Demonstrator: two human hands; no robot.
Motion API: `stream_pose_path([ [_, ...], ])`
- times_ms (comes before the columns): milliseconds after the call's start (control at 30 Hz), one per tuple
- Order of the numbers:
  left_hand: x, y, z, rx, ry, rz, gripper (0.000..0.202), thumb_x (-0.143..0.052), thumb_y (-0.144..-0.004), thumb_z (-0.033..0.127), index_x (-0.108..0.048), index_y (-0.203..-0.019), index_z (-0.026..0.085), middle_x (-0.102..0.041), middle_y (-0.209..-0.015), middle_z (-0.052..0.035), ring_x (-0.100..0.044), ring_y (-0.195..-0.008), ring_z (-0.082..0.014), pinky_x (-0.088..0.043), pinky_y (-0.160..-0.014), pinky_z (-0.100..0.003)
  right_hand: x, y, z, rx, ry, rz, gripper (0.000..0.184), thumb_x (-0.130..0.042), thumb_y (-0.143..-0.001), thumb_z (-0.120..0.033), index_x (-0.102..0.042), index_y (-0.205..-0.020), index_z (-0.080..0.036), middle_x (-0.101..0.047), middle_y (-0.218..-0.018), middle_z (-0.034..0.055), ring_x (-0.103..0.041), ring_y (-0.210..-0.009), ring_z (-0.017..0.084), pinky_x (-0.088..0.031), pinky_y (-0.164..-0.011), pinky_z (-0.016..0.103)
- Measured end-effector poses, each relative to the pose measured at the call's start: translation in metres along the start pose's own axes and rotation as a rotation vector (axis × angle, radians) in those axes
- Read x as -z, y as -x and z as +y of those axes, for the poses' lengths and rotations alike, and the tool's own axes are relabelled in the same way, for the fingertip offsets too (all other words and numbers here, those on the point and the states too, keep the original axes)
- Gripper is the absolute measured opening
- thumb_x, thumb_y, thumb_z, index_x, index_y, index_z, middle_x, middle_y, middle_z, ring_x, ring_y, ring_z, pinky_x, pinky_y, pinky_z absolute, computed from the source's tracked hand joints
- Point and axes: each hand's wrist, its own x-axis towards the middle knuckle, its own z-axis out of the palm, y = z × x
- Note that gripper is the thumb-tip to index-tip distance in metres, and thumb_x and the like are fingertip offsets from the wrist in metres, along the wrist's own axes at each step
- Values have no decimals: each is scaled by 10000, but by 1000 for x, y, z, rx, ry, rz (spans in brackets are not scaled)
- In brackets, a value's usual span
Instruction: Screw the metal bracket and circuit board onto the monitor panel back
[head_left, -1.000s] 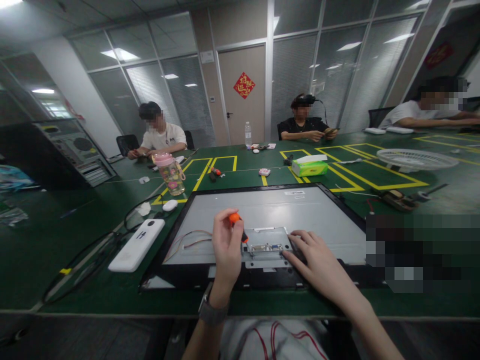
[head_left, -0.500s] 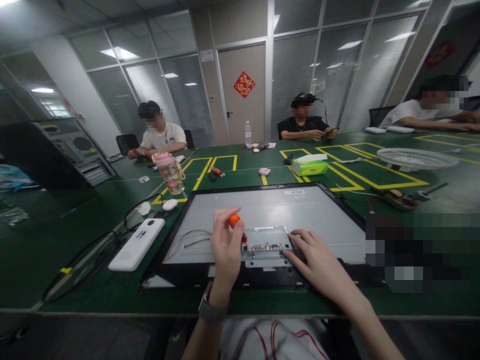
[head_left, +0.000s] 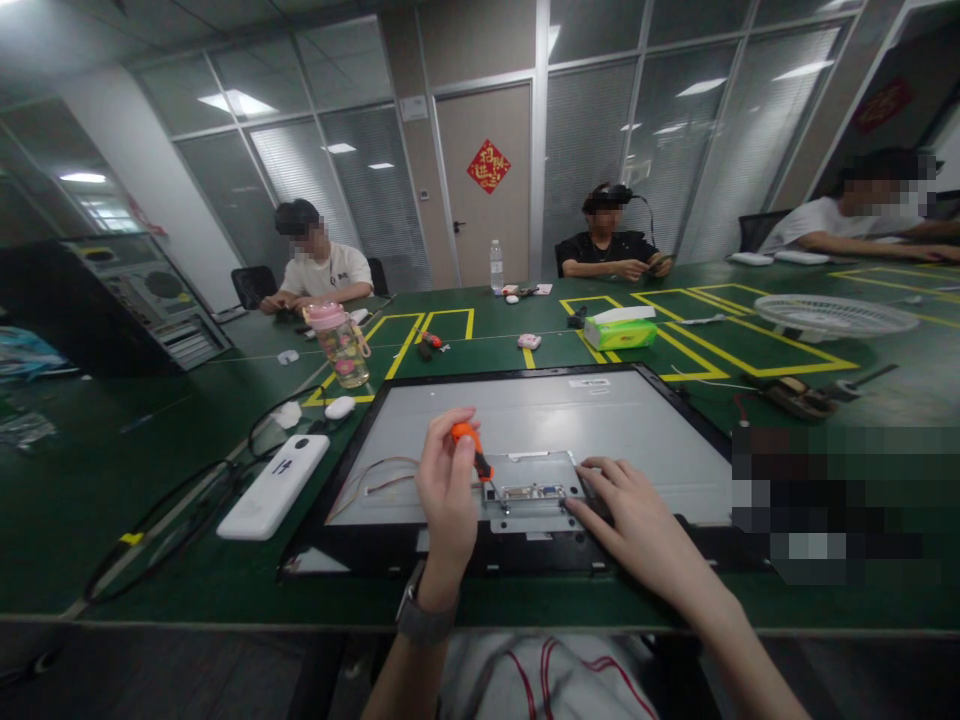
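Green tabletop [head_left: 540, 606]: left hand [head_left: 448, 485] (upright) grips screwdriver [head_left: 483, 461].

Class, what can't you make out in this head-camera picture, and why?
All in the head view:
Orange screwdriver: tip too small to judge contact.
Its handle: partly hidden by the left hand.
Metal bracket: right edge partly covered by the right hand.
Computer case: cut off by the left edge.
Right of the flat panel: masked by pixel blocks.
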Motion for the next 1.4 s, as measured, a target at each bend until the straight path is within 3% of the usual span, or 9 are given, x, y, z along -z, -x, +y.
stream_pose_path([
  [133,1,1,1,74,40,-1,265,-540,-941,366,-700,-1024,172,-688,-957,-74,-657,-874,-179,-523,-801,-286,1,0,0,-9,1,-20,300,-548,-945,-391,-672,-1141,-201,-663,-1141,124,-613,-1030,301,-511,-913,467],
  [333,1,-3,1,-127,-37,39,110,-666,-860,290,-706,-879,189,-573,-856,-25,-564,-756,-130,-476,-654,-213,1,0,0,-14,-5,-27,319,-540,-952,-397,-665,-1160,-189,-656,-1154,129,-611,-1029,301,-508,-919,484],
  [467,3,-1,1,13,63,23,291,-515,-947,368,-717,-977,160,-641,-964,-74,-619,-826,-158,-512,-742,-261,2,-1,-1,-10,-10,-26,312,-536,-955,-396,-662,-1158,-196,-657,-1152,131,-612,-1028,302,-510,-914,488],
  [600,3,2,0,102,84,-5,293,-541,-944,369,-701,-1067,157,-685,-939,-73,-657,-848,-171,-524,-788,-285,3,-1,-2,-13,-1,-41,309,-539,-956,-387,-662,-1154,-183,-655,-1154,138,-604,-1044,310,-503,-927,491],
  [767,1,-3,2,-145,-61,14,69,-666,-857,248,-688,-877,186,-582,-859,-25,-574,-780,-135,-479,-685,-232,2,-1,-1,-16,2,-50,328,-536,-957,-387,-660,-1161,-163,-651,-1162,144,-605,-1045,310,-502,-933,488],
  [900,2,-8,1,-210,-148,88,51,-693,-820,172,-649,-810,196,-536,-798,3,-529,-749,-123,-456,-681,-218,2,-1,-1,-19,-2,-52,338,-538,-956,-394,-663,-1162,-157,-654,-1161,145,-605,-1045,312,-504,-930,489],
  [1067,3,-5,-2,-140,-102,49,71,-705,-834,252,-671,-856,194,-542,-850,-9,-537,-751,-126,-468,-698,-235,2,-1,0,-17,1,-45,334,-549,-949,-395,-669,-1160,-165,-658,-1159,140,-611,-1040,309,-507,-921,477],
  [1233,0,-1,-2,47,128,9,231,-542,-953,362,-633,-1097,205,-611,-891,-29,-587,-718,-120,-493,-670,-240,2,-1,0,-18,6,-41,330,-552,-947,-397,-669,-1158,-172,-660,-1154,136,-608,-1040,307,-508,-918,468],
  [1400,0,-2,0,40,121,-18,234,-571,-935,384,-660,-991,174,-648,-973,-70,-624,-808,-148,-515,-751,-269,0,0,1,-9,6,-44,332,-545,-952,-401,-663,-1162,-173,-655,-1153,135,-605,-1037,304,-507,-912,466],
])
